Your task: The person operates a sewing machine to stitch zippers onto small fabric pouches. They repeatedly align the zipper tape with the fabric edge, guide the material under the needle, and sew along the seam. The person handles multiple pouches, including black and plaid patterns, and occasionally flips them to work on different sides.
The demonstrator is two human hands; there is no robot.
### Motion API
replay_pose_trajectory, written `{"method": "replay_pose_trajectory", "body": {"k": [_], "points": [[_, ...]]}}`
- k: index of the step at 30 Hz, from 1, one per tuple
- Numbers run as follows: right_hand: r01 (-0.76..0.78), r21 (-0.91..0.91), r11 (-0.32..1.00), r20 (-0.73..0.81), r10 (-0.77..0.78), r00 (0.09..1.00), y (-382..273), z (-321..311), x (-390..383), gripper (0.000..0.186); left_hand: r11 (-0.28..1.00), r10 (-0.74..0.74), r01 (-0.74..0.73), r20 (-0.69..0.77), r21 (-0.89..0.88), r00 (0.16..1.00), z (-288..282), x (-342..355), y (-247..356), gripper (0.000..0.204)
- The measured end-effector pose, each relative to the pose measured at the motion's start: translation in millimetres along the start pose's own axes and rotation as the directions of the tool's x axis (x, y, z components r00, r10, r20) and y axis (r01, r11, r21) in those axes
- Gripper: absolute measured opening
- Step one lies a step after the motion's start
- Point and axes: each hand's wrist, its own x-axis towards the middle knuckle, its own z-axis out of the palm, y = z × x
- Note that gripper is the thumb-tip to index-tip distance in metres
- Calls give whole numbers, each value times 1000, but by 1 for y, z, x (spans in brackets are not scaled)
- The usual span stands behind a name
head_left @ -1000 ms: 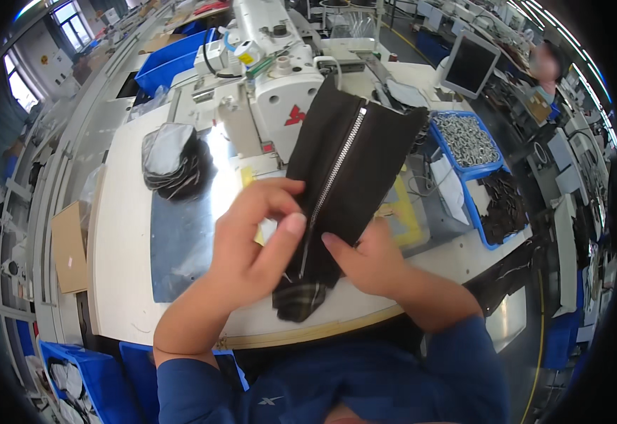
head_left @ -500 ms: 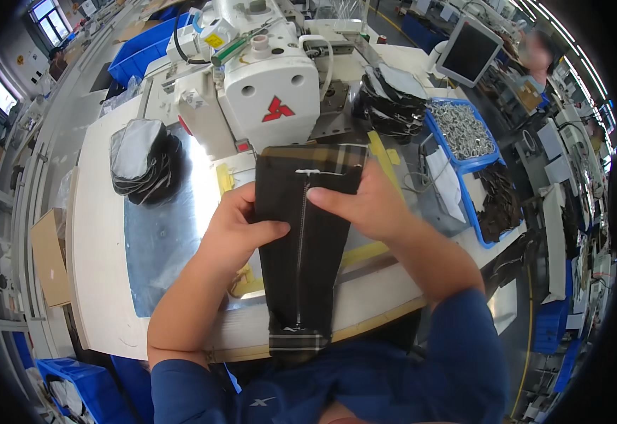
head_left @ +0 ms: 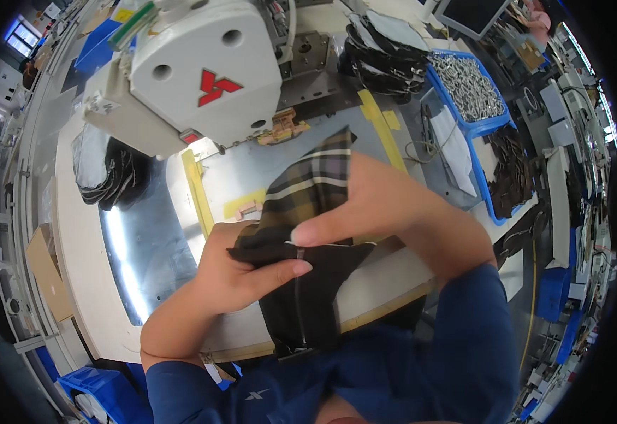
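Observation:
A dark fabric piece with a thin line of stitching or zipper down its middle is held over the table's front edge. Its far end is bent so that a brown, black and white plaid side faces up. My left hand grips the fold from the left, thumb pressed on the dark cloth beside the middle line. From the right, my right hand pinches the same fold, its thumb on the plaid edge close to the left thumb. Fingers underneath are hidden. A white sewing machine with a red emblem stands just beyond the cloth.
Stacks of dark, light-topped cut pieces lie at the left and at the back right. Blue trays hold metal rings or buckles and brown strips. Yellow tape marks the metal plate. A person is far right.
The cloth's far end has been bent over, showing the plaid side. Both hands have come closer together and nearer to me. The view has shifted, with the machine now larger and further left.

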Motion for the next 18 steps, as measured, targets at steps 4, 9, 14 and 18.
{"method": "replay_pose_trajectory", "body": {"k": [4,9,14,18], "points": [[-5,153,988,10,3,1000,1,6,1,48,991,115,-111,-46,78,992,6,-1,2,25],[31,34,999,4,-31,1000,-1,11,-6,50,898,317,-251,-136,362,939,9,-7,5,28],[213,-236,948,-9,-221,975,-1,21,-15,43,696,589,-328,-246,639,770,9,-22,5,34],[283,-394,874,-58,-331,942,-1,31,-23,34,252,851,-365,-26,896,524,12,-30,-1,37]]}}
